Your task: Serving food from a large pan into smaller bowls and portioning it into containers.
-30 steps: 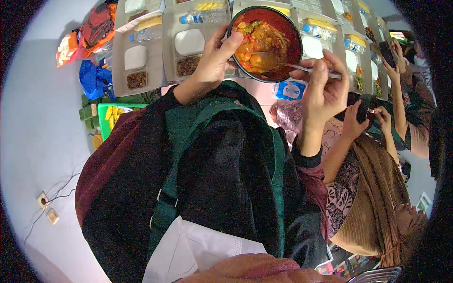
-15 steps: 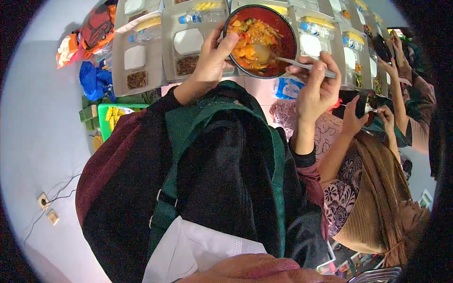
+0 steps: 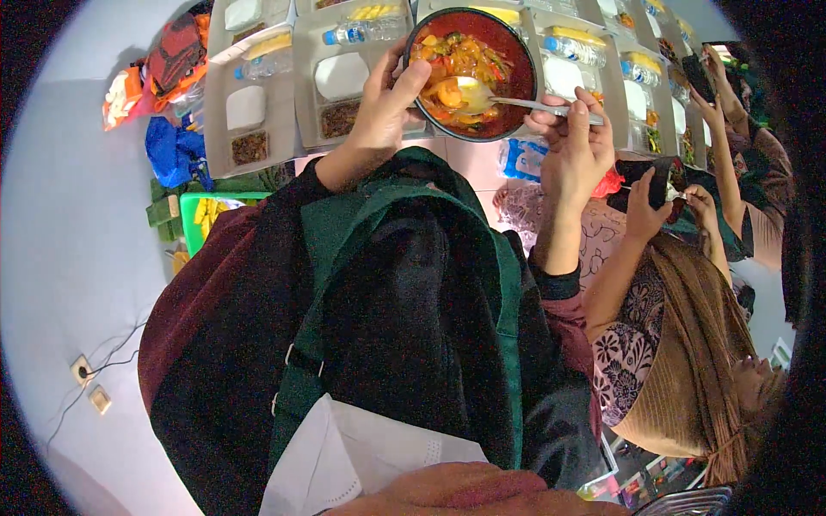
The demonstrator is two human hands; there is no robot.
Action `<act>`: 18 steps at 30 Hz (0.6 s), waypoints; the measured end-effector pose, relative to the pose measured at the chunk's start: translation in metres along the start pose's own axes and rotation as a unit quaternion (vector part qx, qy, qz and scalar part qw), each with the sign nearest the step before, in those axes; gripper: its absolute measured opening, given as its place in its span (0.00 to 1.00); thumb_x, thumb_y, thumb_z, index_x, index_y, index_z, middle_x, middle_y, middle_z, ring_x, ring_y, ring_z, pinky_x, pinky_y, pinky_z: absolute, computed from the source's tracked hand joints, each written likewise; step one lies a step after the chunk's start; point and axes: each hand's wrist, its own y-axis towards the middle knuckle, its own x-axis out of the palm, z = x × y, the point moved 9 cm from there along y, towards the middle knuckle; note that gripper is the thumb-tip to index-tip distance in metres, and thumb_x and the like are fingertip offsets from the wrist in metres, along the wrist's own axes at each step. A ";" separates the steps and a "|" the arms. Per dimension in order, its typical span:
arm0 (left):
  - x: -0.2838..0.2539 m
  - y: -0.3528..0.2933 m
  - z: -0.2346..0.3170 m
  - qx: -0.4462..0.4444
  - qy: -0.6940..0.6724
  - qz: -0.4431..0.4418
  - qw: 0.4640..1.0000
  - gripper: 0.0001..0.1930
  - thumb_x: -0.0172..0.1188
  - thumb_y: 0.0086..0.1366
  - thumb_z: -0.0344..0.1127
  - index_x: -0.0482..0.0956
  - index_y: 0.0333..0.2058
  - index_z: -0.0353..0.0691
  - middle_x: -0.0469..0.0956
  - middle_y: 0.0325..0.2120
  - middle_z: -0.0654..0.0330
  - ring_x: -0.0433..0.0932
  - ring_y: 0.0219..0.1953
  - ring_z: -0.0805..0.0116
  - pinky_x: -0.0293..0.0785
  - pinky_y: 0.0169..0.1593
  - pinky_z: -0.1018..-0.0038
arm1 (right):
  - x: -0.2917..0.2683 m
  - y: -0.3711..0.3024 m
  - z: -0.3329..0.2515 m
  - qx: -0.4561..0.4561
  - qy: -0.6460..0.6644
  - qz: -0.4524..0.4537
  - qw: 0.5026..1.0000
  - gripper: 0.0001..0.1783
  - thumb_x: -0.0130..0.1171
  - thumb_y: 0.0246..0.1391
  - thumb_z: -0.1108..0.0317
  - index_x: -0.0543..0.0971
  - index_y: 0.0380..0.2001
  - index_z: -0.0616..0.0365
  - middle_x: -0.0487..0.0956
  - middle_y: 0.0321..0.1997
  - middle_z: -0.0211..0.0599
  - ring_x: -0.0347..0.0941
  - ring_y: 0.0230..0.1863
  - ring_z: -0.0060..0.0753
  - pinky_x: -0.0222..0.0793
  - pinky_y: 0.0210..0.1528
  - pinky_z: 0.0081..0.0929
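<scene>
Before you, pale pink floor tiles show in a small gap, a joint line visible. At the right of that gap, you have a blue-and-white pack, apparently lying on the tiles. Beyond, open grey-beige boxes stand side by side in rows; they cover their support, so you cannot confirm whether it is table or floor. At your left, a green crate sits near the boxes, its base hidden

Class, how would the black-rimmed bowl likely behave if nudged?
The bowl is probably stiff: its round rim looks even. Its saucy food could slosh if tipped. Held at one side by the left hand, it may tilt fairly easily.
</scene>
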 end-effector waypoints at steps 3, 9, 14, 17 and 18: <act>0.000 -0.001 0.001 -0.007 -0.008 0.000 1.000 0.34 0.56 0.56 0.49 0.54 0.55 0.38 0.66 0.47 0.55 0.71 0.47 0.64 0.77 0.37 0.68 | -0.010 0.006 -0.003 -0.026 -0.016 -0.001 1.000 0.14 0.44 0.57 0.70 0.63 0.43 0.69 0.75 0.31 0.53 0.74 0.23 0.34 0.75 0.28 0.30; 0.003 -0.004 0.006 -0.014 -0.035 -0.012 0.999 0.32 0.54 0.58 0.48 0.55 0.55 0.38 0.66 0.47 0.55 0.71 0.47 0.63 0.77 0.38 0.66 | -0.013 0.006 -0.039 -0.102 -0.067 0.023 0.992 0.15 0.45 0.57 0.69 0.63 0.44 0.68 0.76 0.30 0.51 0.73 0.22 0.31 0.73 0.26 0.26; 0.005 -0.004 0.007 -0.006 -0.014 -0.031 0.999 0.32 0.55 0.57 0.49 0.55 0.55 0.39 0.67 0.46 0.55 0.72 0.44 0.64 0.77 0.37 0.68 | 0.018 -0.012 -0.052 -0.185 -0.177 -0.094 0.962 0.14 0.44 0.58 0.69 0.64 0.44 0.67 0.76 0.30 0.51 0.73 0.24 0.30 0.72 0.27 0.24; 0.003 -0.001 0.005 -0.004 0.017 -0.038 0.999 0.32 0.55 0.57 0.50 0.55 0.55 0.39 0.67 0.44 0.55 0.73 0.42 0.65 0.77 0.35 0.69 | 0.027 -0.014 -0.039 -0.170 -0.162 -0.132 0.963 0.14 0.44 0.58 0.69 0.64 0.44 0.66 0.75 0.30 0.52 0.73 0.23 0.31 0.73 0.27 0.25; 0.005 -0.001 0.004 -0.011 0.031 -0.048 0.998 0.33 0.55 0.57 0.50 0.55 0.55 0.39 0.67 0.44 0.55 0.73 0.42 0.65 0.77 0.34 0.70 | 0.029 -0.015 -0.035 -0.159 -0.136 -0.131 0.969 0.14 0.43 0.58 0.70 0.63 0.45 0.67 0.75 0.30 0.52 0.73 0.23 0.31 0.73 0.27 0.26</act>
